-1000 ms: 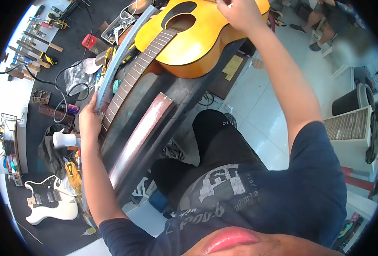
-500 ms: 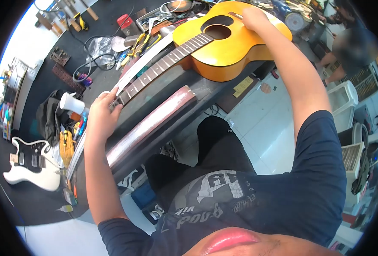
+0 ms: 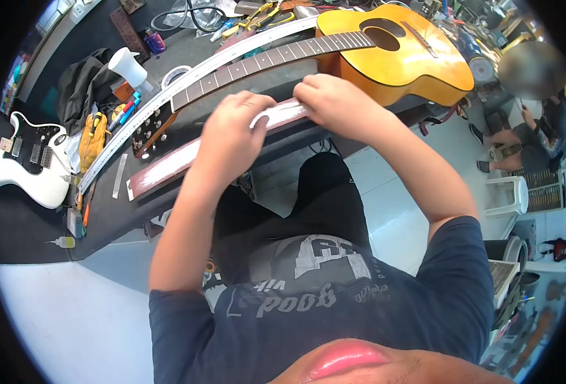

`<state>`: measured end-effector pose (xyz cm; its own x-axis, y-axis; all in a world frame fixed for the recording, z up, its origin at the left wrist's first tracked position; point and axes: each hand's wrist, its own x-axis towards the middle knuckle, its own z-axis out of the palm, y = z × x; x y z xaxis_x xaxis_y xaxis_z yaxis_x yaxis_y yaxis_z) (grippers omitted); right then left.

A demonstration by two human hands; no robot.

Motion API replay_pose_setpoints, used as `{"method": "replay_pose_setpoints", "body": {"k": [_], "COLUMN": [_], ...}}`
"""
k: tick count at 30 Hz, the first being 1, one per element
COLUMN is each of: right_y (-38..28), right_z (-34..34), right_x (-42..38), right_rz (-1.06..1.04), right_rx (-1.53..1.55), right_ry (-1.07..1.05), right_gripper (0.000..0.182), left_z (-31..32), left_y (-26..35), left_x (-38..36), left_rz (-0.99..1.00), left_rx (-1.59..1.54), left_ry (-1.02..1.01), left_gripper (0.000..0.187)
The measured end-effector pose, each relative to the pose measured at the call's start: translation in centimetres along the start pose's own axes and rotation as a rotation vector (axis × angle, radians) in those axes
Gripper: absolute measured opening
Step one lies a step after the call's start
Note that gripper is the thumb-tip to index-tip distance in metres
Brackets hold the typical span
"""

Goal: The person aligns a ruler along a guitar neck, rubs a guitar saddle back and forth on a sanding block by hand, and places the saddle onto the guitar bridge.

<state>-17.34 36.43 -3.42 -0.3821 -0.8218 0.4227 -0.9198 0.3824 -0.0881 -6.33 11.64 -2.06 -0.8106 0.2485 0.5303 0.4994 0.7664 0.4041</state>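
A dark worktop [image 3: 33,237] crosses the view from 8 o'clock to 1 o'clock. At 9 to 10 o'clock on it lies a white electric guitar body [image 3: 43,187] with a black plate. At 10 o'clock are a dark cloth [image 3: 81,80], a white container [image 3: 126,66] and a yellow item [image 3: 93,142], and pliers [image 3: 260,19] lie among cables and tools at 12 o'clock. A pale tiled floor [image 3: 395,198] opens toward 3 o'clock, with a white stool [image 3: 516,195] on it; a seated person [image 3: 539,137] is beyond, between 2 and 3 o'clock.

The long reddish bar [image 3: 168,168], its upper face whitish and worn, lies under the left hand [image 3: 232,137] and runs from it toward 8 o'clock one way and 2 o'clock the other. That hand's fingers bend over the bar, its thumb along the near part. The right hand [image 3: 331,105], at 2 o'clock from the left, pinches the bar's other end between curled fingers and thumb; the exact contact is partly hidden.

The acoustic guitar [image 3: 398,67] has its yellow body at 2 o'clock from the right hand. Its fretted neck [image 3: 257,64] passes at 12 to 1 o'clock from the left hand, and its headstock [image 3: 154,131] is at 9 o'clock from that hand. A long white ruler [image 3: 216,63] lies along the neck's far side.
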Motion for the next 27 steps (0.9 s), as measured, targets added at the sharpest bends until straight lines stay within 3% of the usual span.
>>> {"method": "replay_pose_setpoints", "body": {"k": [5,14,18,22,25,27], "right_y": [0.3,0.3,-2.2,-8.5,-13.5,-14.3], "right_z": [2.1,2.1,4.5,8.9,11.6,11.2], "right_x": [0.4,0.6,3.2,9.8,14.3,14.9], "right_rz": [-0.096,-0.050,-0.086,-0.243,-0.258,-0.253], "right_rx": [-0.055,0.068,0.110,0.228,0.281,0.274], "right_ry": [-0.036,-0.042,-0.014,0.081,-0.020,-0.078], "right_gripper": [0.015,0.014,0.007,0.004,0.007,0.008], "left_z": [4.8,5.7,2.8,-4.4,-9.9,-10.6], "left_y": [-2.1,-2.1,-3.8,-6.7,-7.5,-8.0], "left_x": [-0.6,-0.2,-2.9,-8.8,-12.6,-13.3], "left_rz": [0.030,0.041,0.001,-0.184,-0.412,-0.420], "left_rx": [0.084,0.112,0.161,0.198,0.200,0.138], "left_ry": [0.024,0.034,0.014,-0.015,-0.054,-0.031], "left_gripper": [0.023,0.019,0.020,0.016,0.016,0.015]}}
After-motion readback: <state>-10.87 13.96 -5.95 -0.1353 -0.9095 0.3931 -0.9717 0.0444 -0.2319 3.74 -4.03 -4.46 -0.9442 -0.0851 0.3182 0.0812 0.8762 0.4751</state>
